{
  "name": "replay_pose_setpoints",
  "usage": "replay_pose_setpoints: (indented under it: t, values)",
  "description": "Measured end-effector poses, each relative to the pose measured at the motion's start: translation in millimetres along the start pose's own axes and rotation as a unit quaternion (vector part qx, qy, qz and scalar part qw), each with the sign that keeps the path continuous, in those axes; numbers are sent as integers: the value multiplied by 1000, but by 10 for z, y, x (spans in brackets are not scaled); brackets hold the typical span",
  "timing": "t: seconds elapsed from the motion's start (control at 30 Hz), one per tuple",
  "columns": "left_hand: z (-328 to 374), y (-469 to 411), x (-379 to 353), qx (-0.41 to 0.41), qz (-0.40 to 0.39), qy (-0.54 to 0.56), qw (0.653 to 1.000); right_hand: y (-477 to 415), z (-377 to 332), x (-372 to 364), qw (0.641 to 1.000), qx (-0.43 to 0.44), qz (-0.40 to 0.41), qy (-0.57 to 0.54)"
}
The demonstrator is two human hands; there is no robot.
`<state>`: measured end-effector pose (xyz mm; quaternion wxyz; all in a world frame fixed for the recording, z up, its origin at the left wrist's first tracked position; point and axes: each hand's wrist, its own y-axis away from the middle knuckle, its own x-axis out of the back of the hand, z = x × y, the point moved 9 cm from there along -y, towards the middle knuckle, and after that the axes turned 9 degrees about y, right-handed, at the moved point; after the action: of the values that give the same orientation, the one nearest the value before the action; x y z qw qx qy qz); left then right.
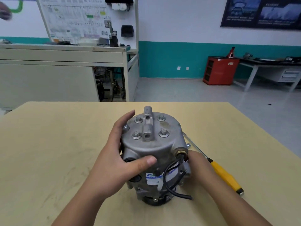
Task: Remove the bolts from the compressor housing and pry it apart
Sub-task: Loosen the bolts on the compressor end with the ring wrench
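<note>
A grey metal compressor housing stands upright on the tan table. Its top cover carries several hex bolts around a raised lug. My left hand grips the housing's left side, thumb across the front and fingers round the back. My right hand rests against the lower right side; its fingers are hidden behind the housing. A black cable loops down the front of the body.
A screwdriver with a yellow handle lies on the table just right of the housing, its shaft running behind my right hand. A cabinet bench stands beyond the table's far edge, and a red tool cart sits at the back right.
</note>
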<state>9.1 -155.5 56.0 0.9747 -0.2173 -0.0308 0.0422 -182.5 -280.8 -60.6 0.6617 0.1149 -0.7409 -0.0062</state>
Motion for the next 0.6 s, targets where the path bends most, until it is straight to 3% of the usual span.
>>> replay_pose_setpoints:
  t: [0.07, 0.13, 0.2, 0.43, 0.6]
  values:
    - [-19, 7, 5, 5, 5, 9, 1000, 35, 102, 167, 987, 11, 69, -148]
    - [-29, 17, -1, 7, 9, 15, 1000, 151, 188, 377, 942, 22, 107, -317]
    - [-25, 28, -8, 6, 11, 28, 1000, 263, 201, 591, 907, 50, 124, -400]
    - [-25, 14, -17, 2, 14, 42, 999, 765, -85, 1341, 801, 206, 124, -548]
    - [-35, 4, -3, -3, 27, 48, 998, 970, -322, 1710, 785, 276, 119, -542]
